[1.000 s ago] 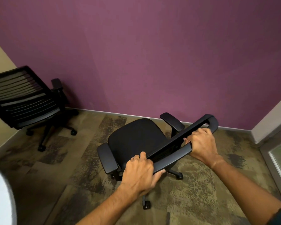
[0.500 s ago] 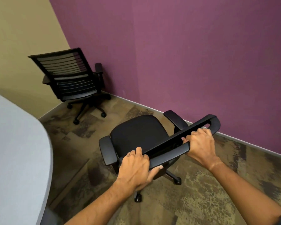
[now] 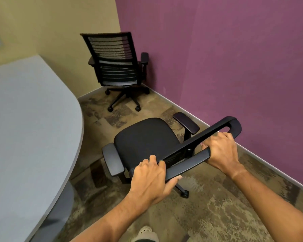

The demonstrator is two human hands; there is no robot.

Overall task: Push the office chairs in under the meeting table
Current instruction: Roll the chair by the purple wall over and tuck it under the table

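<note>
A black office chair with a padded seat and two armrests stands just in front of me on the carpet. My left hand grips the near end of its backrest top bar. My right hand grips the same bar farther right. The grey meeting table with a rounded edge fills the left side, a short gap from the chair's left armrest. A second black chair with a slatted mesh back stands in the far corner, its back toward me.
A purple wall runs along the right, a beige wall at the back left. Patterned brown carpet covers the floor. The table's dark pedestal shows under its edge. My shoe is at the bottom.
The view has swung left, bringing the table and the corner chair further into frame. The held chair has turned with it, seat now nearer the table edge. Both hands keep their grip.
</note>
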